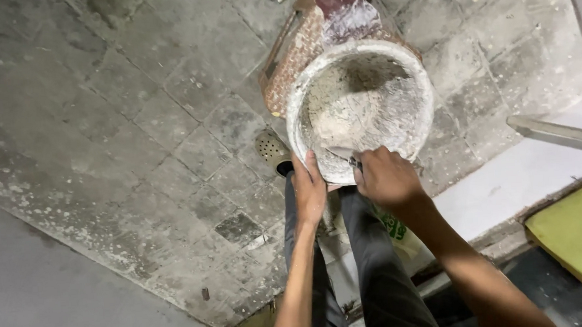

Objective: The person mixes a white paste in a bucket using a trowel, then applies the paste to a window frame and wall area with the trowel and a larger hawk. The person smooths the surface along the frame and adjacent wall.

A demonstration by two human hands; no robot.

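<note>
Bucket (362, 104): white-crusted, tipped on its side with the mouth up toward the camera, so its caked inside is open to reach; its rim rests near the person's knees.
Left hand (308, 189): closed over the bucket's near rim, steadying it.
Right hand (386, 176): closed on a thin tool, mostly hidden, at the same rim, its tip inside.
Stool (297, 50): speckled, behind the bucket, touching it.
Drain (271, 146): left of the bucket, in the tiled floor (130, 113).

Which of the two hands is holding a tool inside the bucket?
The right hand: it grips a scraper-like tool whose blade reaches into the white-caked bucket. The left hand only grasps the bucket's near rim, with no tool.
</note>
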